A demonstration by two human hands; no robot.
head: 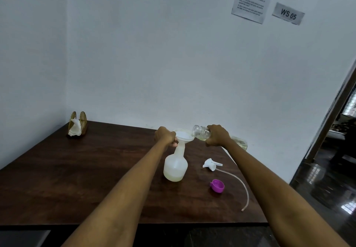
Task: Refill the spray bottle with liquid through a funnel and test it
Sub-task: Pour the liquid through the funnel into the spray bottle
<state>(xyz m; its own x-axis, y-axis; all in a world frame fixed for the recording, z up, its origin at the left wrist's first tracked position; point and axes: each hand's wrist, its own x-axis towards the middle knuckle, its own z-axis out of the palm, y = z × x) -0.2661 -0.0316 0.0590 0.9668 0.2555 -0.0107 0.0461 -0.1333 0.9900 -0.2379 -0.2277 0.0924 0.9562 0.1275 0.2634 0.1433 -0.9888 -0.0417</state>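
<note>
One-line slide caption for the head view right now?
Right hand tips clear bottle into funnel on spray bottle; left hand steadies the funnel.

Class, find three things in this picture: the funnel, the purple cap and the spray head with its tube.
funnel (183,135): head view, on its wide white bowl.
purple cap (217,185): head view, on its open inside.
spray head (211,164): head view, on the white trigger body, not the tube.

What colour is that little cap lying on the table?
Purple: the cap lies open side up on the dark wooden table, seen from the head view.
</note>
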